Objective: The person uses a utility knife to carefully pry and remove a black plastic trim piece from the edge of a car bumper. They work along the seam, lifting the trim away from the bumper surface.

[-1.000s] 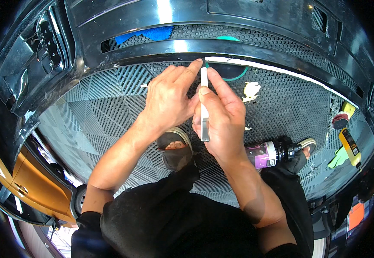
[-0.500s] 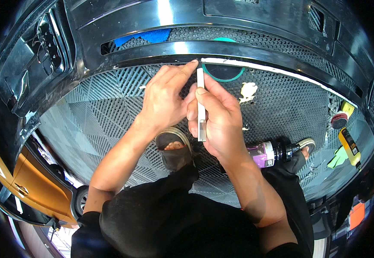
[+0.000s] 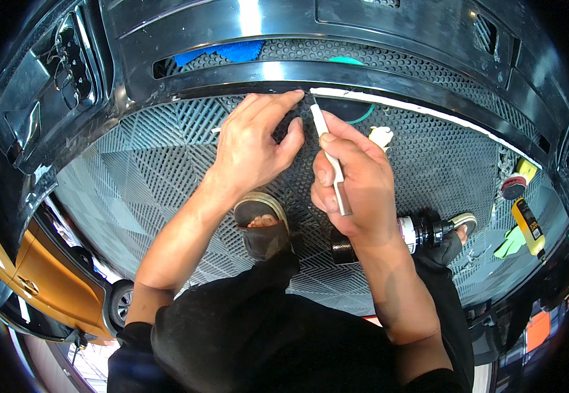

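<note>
My right hand (image 3: pixel 356 177) is closed round a slim white-handled craft knife (image 3: pixel 328 147). The knife leans, its thin tip up against the lower edge of a glossy black car bumper (image 3: pixel 219 82). There, a white strip (image 3: pixel 422 110) begins and runs along the edge to the right. My left hand (image 3: pixel 252 141) is just left of the knife, thumb apart and fingers stretched out. Its index fingertip rests at the bumper edge, close to the strip's left end. Nothing shows in that hand.
A blue cloth (image 3: pixel 235 50) shows through the bumper slot. On the mat floor lie cream scraps (image 3: pixel 381 136), a purple-labelled machine or bottle (image 3: pixel 407 232), a yellow bottle (image 3: pixel 528 226), a green glove (image 3: pixel 510 242) and a round pad (image 3: pixel 513 188). An orange car (image 3: pixel 55 281) stands at left.
My right hand has shifted right, and the knife has gone from nearly upright to a lean. The two hands are now apart, with my left thumb in plain sight.
</note>
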Available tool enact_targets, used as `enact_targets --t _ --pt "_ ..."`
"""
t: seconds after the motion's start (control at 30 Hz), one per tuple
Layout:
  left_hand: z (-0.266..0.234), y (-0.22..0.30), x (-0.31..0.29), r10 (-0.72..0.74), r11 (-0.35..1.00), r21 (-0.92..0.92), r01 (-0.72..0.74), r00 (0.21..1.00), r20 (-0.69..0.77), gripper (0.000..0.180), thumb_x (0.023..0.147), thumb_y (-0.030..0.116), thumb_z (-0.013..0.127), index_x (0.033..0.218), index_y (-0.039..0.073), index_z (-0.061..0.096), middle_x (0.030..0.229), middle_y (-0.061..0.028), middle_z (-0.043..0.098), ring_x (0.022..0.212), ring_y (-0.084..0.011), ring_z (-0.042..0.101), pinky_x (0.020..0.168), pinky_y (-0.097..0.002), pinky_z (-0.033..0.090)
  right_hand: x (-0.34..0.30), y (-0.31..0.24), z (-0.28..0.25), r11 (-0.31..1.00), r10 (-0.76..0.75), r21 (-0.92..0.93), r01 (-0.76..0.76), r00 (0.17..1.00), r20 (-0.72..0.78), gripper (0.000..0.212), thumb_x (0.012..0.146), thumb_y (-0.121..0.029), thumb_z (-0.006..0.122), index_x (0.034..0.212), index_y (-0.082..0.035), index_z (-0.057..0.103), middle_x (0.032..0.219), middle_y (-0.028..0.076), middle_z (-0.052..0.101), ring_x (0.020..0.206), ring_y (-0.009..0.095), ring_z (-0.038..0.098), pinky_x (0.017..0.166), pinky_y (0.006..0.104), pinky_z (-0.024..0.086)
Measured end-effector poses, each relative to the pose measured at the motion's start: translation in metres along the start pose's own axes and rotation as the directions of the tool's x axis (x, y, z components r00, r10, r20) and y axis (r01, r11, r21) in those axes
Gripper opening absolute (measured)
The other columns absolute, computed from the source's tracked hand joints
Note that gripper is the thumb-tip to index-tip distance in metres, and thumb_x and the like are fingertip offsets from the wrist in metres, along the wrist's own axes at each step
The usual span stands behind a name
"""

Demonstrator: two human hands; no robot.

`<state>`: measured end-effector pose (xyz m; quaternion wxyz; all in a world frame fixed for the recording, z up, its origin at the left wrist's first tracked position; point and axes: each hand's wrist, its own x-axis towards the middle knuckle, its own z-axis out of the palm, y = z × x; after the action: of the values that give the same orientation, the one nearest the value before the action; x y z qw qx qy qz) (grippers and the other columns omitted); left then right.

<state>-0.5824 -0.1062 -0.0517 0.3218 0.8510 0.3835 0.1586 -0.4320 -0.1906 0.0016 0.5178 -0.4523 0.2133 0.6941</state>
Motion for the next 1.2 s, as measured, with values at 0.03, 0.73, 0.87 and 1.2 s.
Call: enact_targets --t 0.03,0.73,0.87,1.2 --pt "0.0 0.0 0.0 -0.007 1.0 0.0 0.007 1.0 0.001 0.037 0.079 0.007 0.075 0.116 0.001 0.073 0.095 -0.0133 0.074 0.084 -0.0299 0.069 0.078 -0.039 0.057 -0.001 -0.001 0.0 1.0 -0.004 -0.002 0.004 0.999 -0.037 0.044 0.1 -0.01 0.054 0.142 0.003 0.054 0.064 0.006 0.057 0.038 0.013 0.044 0.035 0.0281 0.035" --pt "-0.026 -0.014 0.038 0.057 0.997 0.03 -0.067 0.964 0.26 0.02 0.091 0.011 0.072 0.111 0.007 0.073 0.091 -0.0104 0.066 0.076 -0.03 0.067 0.069 -0.0403 0.055 0.011 -0.091 -0.027 0.29 0.105 -0.952 0.102 0.985 0.137 0.037 0.103 -0.017 0.063 0.138 -0.003 0.063 0.078 0.0 0.063 0.058 0.004 0.053 0.05 0.0199 0.043" --pt "-0.022 -0.016 0.038 0.009 1.0 0.023 -0.016 0.959 0.283 0.012 0.092 0.012 0.069 0.102 0.006 0.07 0.089 -0.012 0.066 0.079 -0.0314 0.068 0.069 -0.041 0.054 0.004 -0.104 -0.019 0.0 0.008 -0.964 0.265 0.964 0.265 0.032 0.104 -0.013 0.059 0.134 -0.002 0.064 0.078 -0.004 0.054 0.069 0.006 0.047 0.064 0.0243 0.043" --pt "-0.039 -0.026 0.007 -0.284 0.812 -0.526 0.253 0.959 0.024 0.023 0.109 0.026 0.053 0.107 0.002 0.054 0.076 -0.0077 0.059 0.068 -0.0189 0.058 0.066 -0.0347 0.049 0.002 -0.094 -0.029 -0.487 -0.154 -0.757 0.437 0.81 0.566 0.039 0.1 -0.009 0.063 0.139 -0.004 0.062 0.106 0.019 0.073 0.089 0.029 0.071 0.083 0.0366 0.055"
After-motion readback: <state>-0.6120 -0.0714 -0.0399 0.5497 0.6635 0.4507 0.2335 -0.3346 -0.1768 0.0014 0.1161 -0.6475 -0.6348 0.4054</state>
